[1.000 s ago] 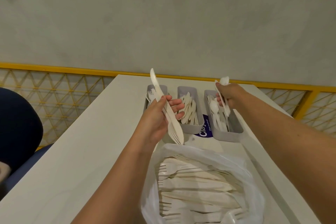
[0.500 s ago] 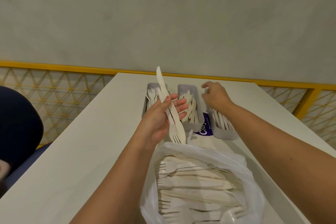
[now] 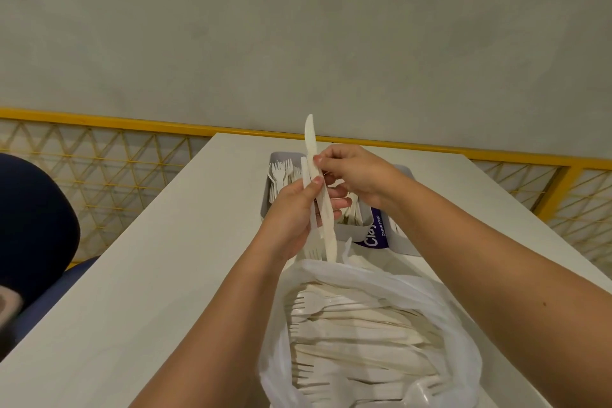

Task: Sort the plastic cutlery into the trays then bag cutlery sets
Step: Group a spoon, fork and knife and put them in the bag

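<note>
Two bare forearms come in from the lower edge over a white plastic bag (image 3: 275,361), which sits on the near end of the white table (image 3: 132,275). The frame cuts off the bag's bottom. Its mouth gapes open and loose cutlery (image 3: 347,318) lies heaped inside, mostly fork tines and pale handles that are hard to tell apart lower down.

Just beyond the bag's rim the left hand (image 3: 291,219) is raised. Its fingers are curled and its thumb is pressed across a plastic knife (image 3: 330,242) and a plastic fork (image 3: 313,250), held together. The knife's blade points up, and the fork's tines hang just above the bag. The right hand (image 3: 354,172) reaches across from the right, its fingertips closed in a pinch on the knife just below the blade.

Behind the hands stand grey trays. The left tray (image 3: 281,155) shows forks, and the middle one is almost wholly hidden by the hands. Only a corner of the right tray (image 3: 402,242) shows past the right wrist, beside a purple label (image 3: 376,235) whose print is partly covered. Farther off run a yellow railing (image 3: 99,124) and a grey wall (image 3: 298,26).
</note>
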